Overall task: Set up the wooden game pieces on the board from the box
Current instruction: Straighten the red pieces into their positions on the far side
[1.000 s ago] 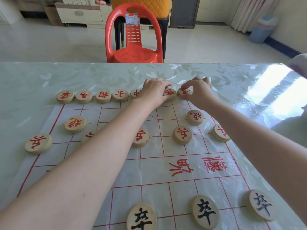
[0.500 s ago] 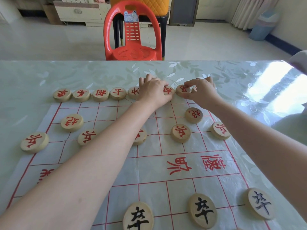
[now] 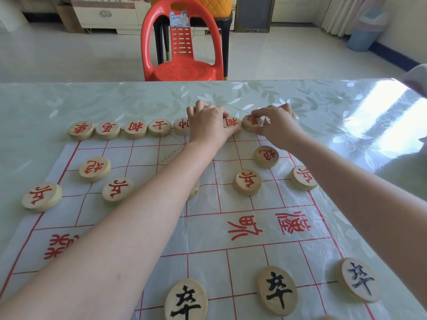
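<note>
I find the far rank of round pale wooden discs with red characters point(image 3: 135, 130) nearly closed up along the top line of the thin white sheet board with red grid lines point(image 3: 254, 227), in the upper middle of the frame. The left hand point(image 3: 208, 122) lies curled over that rank, though I cannot tell whether it holds a piece, while the right hand point(image 3: 277, 128) pinches the end red-lettered disc point(image 3: 251, 122) into line. The red mid-board discs appear placed. Only three black-lettered wooden discs point(image 3: 276, 291) show at the bottom edge, so I judge the black side unverified, with the box out of view.
</note>
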### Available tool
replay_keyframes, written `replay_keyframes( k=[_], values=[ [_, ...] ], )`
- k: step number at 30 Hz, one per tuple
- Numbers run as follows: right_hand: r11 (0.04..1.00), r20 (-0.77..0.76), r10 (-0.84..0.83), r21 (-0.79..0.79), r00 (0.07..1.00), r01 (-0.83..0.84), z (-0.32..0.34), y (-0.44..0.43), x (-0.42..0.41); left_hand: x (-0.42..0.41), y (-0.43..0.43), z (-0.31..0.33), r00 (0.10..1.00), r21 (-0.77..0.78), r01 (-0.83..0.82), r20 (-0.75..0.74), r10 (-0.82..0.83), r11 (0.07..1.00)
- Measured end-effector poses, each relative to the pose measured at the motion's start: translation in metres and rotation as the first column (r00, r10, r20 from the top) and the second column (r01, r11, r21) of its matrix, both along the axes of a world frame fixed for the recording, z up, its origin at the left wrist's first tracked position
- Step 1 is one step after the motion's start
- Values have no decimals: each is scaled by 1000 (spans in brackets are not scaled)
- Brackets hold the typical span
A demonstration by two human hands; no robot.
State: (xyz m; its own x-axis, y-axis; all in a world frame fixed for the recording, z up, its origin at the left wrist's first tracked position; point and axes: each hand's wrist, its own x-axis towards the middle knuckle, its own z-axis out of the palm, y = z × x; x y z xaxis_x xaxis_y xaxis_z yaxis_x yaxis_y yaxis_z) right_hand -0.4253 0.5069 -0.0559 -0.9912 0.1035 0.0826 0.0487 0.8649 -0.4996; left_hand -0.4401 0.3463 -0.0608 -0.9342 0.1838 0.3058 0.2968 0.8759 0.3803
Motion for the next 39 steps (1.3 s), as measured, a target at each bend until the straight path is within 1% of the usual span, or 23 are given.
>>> replay_keyframes(
  k=[3, 7, 9, 12, 14, 16, 18, 21, 23, 25, 30, 35, 37, 39],
  values=[
    [1000, -3, 15, -21, 1000, -15, 1, 0, 3, 0, 0, 0, 1000, 12, -6, 7, 6, 1000],
    [983, -28, -14, -184, 1000, 9, 14, 14, 9, 4, 2, 0, 1000, -5, 5, 16, -5, 1000],
    [979, -62, -45, -199, 997, 32, 20, 28, 9, 6, 1, 0, 1000, 3, 3, -1, -3, 1000],
    [967, -23, -92, -239, 996, 83, 19, 45, 11, 10, -1, 1, 1000, 20, 20, 8, -20, 1000],
    [960, 6, -89, -264, 996, 88, 13, 47, 12, 14, -4, 0, 999, 18, 33, 17, -33, 999],
    [967, 1, -86, -242, 996, 83, 9, 43, 11, 17, -7, 1, 999, 21, 41, 12, -41, 999],
    [980, -3, -72, -186, 997, 70, 8, 40, 8, 20, -8, 2, 999, 21, 43, -2, -43, 999],
    [996, 35, 0, -92, 999, 4, 11, 39, 4, 20, -11, 5, 999, 12, 42, -20, -42, 999],
    [998, 49, 27, -62, 998, -24, 10, 41, 4, 20, -12, 6, 999, 13, 40, -23, -40, 999],
    [998, 36, 17, -58, 999, -15, 10, 42, 4, 19, -13, 5, 999, 10, 37, -16, -37, 999],
    [998, 14, -69, -11, 997, 70, 10, 39, 3, 21, -13, 1, 998, 0, 57, -16, -57, 998],
    [991, 16, 36, -128, 999, -34, 18, 49, 10, 20, -17, -1, 993, -9, 103, -62, -104, 995],
    [994, 17, 66, -92, 998, -64, 17, 51, 10, 21, -17, -2, 990, -24, 121, -75, -123, 992],
    [997, -6, 53, -56, 999, -53, 14, 49, 9, 21, -17, -2, 988, -25, 136, -68, -137, 990]
  ],
)
